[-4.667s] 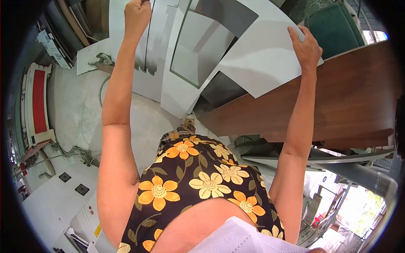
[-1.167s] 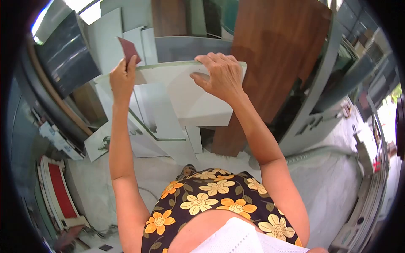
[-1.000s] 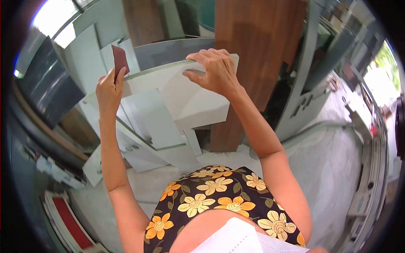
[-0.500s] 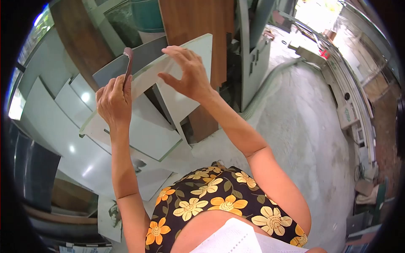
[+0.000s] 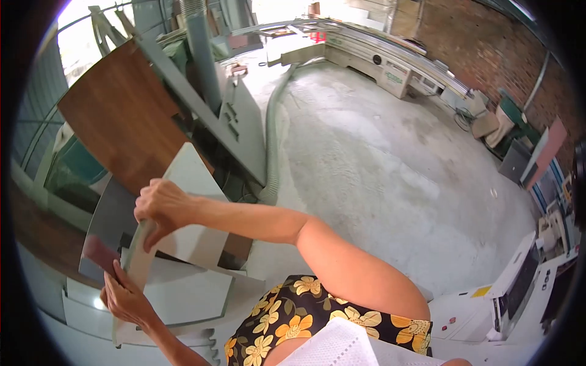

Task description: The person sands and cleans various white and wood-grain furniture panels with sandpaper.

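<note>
The left hand (image 5: 126, 297) holds a reddish sheet (image 5: 101, 254) beside a white panel (image 5: 188, 174); the right hand (image 5: 162, 208) grips the panel's edge, a brown board (image 5: 125, 116) farther off.

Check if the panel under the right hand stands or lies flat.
Standing: the white panel slopes floorward from its edge beneath the right hand.

Head view: we look from the wearer's head, forward and down | wide, dark rounded corners | aimed rightward of the left hand (image 5: 125, 299) and right hand (image 5: 166, 206) | nearest: white mask (image 5: 345, 348), floral garment (image 5: 299, 326) | farther: pale floor (image 5: 366, 183) | farthest: brick wall (image 5: 488, 49)
</note>
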The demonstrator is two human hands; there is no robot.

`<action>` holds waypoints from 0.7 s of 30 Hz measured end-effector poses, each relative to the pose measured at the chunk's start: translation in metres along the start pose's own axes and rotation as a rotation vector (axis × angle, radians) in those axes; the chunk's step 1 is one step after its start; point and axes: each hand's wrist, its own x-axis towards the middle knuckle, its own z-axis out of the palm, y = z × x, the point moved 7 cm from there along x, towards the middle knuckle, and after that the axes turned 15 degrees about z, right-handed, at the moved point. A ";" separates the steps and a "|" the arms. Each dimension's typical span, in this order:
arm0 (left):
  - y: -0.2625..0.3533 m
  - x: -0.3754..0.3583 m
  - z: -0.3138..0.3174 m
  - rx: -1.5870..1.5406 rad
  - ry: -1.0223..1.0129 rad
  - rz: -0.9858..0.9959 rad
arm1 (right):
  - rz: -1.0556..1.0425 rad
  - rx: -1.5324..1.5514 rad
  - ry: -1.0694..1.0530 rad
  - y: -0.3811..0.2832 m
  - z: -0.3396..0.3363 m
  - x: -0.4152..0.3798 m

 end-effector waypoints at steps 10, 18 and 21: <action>0.048 0.043 0.039 -0.205 0.316 0.202 | 0.163 -0.189 0.112 0.042 -0.073 -0.033; 0.120 0.105 0.046 -0.370 0.434 0.233 | 0.256 -0.478 0.215 0.067 -0.165 -0.051; 0.161 0.120 0.041 -0.505 0.482 0.248 | 0.266 -0.533 0.258 0.069 -0.209 -0.066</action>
